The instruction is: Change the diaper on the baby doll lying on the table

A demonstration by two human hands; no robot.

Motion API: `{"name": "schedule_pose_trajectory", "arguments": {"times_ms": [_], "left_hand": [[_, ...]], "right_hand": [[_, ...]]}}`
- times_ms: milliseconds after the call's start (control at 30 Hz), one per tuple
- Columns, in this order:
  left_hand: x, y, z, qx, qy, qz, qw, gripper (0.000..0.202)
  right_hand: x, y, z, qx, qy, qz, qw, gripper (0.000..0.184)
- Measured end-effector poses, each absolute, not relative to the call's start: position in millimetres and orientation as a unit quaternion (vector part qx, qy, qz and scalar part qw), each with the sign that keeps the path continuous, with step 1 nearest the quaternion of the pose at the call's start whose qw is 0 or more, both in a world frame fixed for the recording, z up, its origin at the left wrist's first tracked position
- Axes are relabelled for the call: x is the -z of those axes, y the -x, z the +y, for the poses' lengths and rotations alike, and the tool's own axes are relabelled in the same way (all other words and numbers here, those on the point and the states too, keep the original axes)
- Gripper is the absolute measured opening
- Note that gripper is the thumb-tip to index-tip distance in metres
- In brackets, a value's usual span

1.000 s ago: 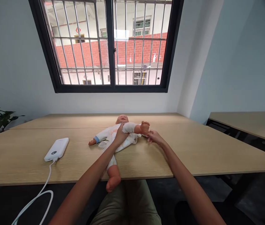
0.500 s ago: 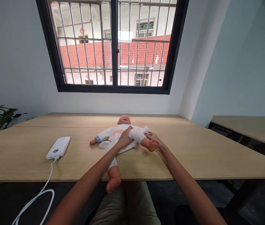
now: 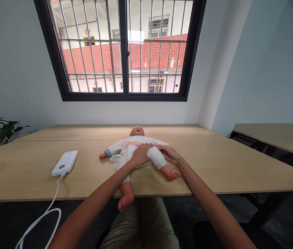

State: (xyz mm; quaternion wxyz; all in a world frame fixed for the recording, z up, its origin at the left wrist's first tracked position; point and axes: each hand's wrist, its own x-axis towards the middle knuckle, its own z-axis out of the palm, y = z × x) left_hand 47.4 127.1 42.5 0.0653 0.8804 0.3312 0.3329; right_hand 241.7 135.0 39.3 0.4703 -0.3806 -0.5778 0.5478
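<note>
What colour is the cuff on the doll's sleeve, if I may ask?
Light blue cuff, best seen in the head view.

Left forearm [image 3: 94, 190] and right forearm [image 3: 203, 186] bare, long and slim, narrowing at the wrists into bare left hand [image 3: 141, 155] and right hand [image 3: 169, 154], both above the table [image 3: 213, 173]. Below the table's near edge, olive-khaki trousers [image 3: 138, 224] of matte, soft-looking cloth, creased along the lap.

A barred window [image 3: 124, 48] sits in a pale wall [image 3: 265, 69]; wooden desks [image 3: 213, 162] below.
</note>
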Motion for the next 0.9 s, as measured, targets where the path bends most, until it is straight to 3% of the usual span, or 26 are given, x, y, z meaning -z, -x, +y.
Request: {"name": "schedule_pose_trajectory", "arguments": {"times_ms": [133,367,500,633,900], "left_hand": [[-43,-49,123,-0.265,-0.906,0.331,0.004,0.040],[-46,-42,124,-0.216,-0.934,0.283,0.036,0.046],[-60,-36,130,-0.146,-0.952,0.240,0.120,0.060],[-79,-39,140,-0.096,-0.939,0.243,0.223,0.048],[-71,-80,154,-0.135,-0.896,0.414,0.090,0.035]], "right_hand": [[-32,-247,143,-0.659,0.326,-0.520,0.435,0.020],[-20,-252,155,-0.658,0.404,-0.422,0.476,0.006],[-20,-251,154,-0.625,0.392,-0.471,0.484,0.012],[-20,-253,154,-0.572,0.391,-0.499,0.520,0.024],[-21,-253,152,-0.515,0.400,-0.466,0.598,0.042]]}}
